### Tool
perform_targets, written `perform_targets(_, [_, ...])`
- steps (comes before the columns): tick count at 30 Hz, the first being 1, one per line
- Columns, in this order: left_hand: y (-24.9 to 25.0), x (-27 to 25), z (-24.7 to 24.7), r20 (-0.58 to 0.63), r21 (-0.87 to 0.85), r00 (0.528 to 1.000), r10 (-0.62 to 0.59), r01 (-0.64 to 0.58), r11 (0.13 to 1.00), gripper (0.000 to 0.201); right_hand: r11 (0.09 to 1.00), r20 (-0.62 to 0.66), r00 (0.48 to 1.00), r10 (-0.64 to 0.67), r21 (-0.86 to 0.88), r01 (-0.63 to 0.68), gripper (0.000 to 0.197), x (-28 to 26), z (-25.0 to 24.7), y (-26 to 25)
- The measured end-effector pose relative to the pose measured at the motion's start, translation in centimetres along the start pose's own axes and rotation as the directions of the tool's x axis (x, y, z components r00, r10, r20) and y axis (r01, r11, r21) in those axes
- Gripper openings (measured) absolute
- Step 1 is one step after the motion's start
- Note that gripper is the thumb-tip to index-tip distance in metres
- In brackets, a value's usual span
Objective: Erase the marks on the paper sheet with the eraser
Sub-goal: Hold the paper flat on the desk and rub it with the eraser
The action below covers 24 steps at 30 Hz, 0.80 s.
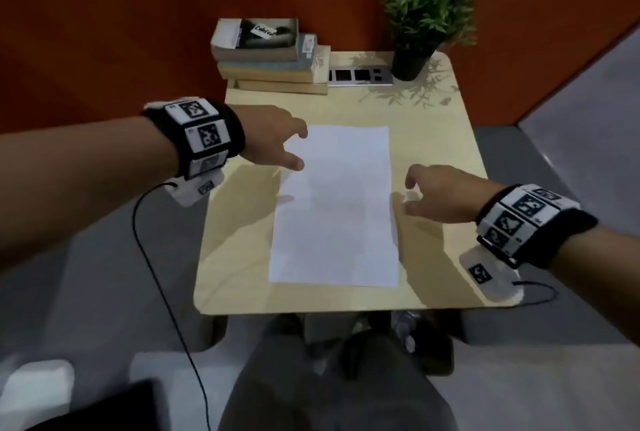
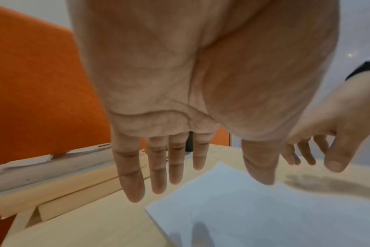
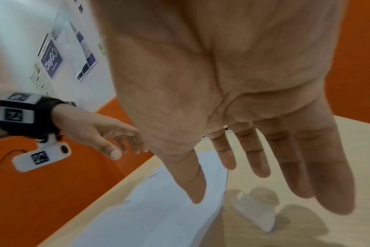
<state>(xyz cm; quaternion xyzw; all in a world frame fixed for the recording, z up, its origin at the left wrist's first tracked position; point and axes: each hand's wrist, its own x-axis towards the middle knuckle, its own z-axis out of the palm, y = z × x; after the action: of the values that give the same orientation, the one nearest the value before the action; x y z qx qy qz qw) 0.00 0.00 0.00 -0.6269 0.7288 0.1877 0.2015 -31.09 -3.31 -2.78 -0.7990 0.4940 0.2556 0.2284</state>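
Observation:
A white paper sheet point(image 1: 334, 205) lies lengthwise in the middle of the small wooden table point(image 1: 242, 222); its marks are too faint to make out. A white eraser point(image 1: 412, 195) lies on the table just right of the sheet point(image 3: 158, 208), under my right hand point(image 1: 412, 188). In the right wrist view the eraser point(image 3: 254, 212) sits below my straight fingers point(image 3: 254, 160), apart from them. My left hand point(image 1: 294, 150) hovers over the sheet's upper left corner point(image 2: 243, 208), fingers point(image 2: 158, 172) spread and straight, holding nothing.
A stack of books point(image 1: 270, 60) stands at the table's back left. A grey socket panel point(image 1: 360, 75) and a potted plant point(image 1: 419, 25) stand at the back right. An orange wall point(image 1: 138, 15) is behind. My legs point(image 1: 329, 378) are below the front edge.

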Motion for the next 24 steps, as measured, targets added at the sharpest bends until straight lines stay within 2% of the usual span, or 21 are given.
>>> perform_targets(2, [0.1, 1.8, 1.2, 0.045, 0.059, 0.999, 0.007, -0.010, 0.998, 0.086, 0.997, 0.015, 1.000, 0.014, -0.079, -0.013, 0.048, 1.4, 1.3, 0.2])
perform_targets(4, [-0.1, 3.5, 3.2, 0.081, 0.069, 0.997, 0.007, -0.013, 0.998, 0.094, 0.992, 0.002, 1.000, 0.014, -0.127, -0.014, 0.035, 2.5, 2.9, 0.6])
perform_targets(6, [-0.5, 4.7, 4.7, 0.078, 0.093, 0.996, 0.043, -0.050, 0.994, 0.097, 0.990, -0.068, 0.998, -0.011, -0.140, 0.002, 0.028, 3.1, 3.8, 1.0])
perform_targets(12, [-1.5, 5.7, 7.0, 0.064, 0.147, 0.996, 0.055, -0.064, 0.987, 0.127, 0.969, -0.086, 0.993, -0.075, -0.243, 0.052, 0.030, 4.0, 3.4, 1.4])
perform_targets(21, [-1.2, 4.9, 9.0, 0.021, 0.153, 1.000, 0.011, -0.014, 0.988, 0.135, 0.975, -0.060, 0.996, -0.069, -0.216, 0.055, 0.030, 4.0, 3.4, 1.2])
perform_targets(24, [-0.8, 4.0, 9.5, -0.005, 0.165, 1.000, 0.020, -0.019, 0.986, 0.135, 0.975, -0.113, 0.991, -0.066, -0.217, 0.040, 0.028, 3.8, 2.8, 0.8])
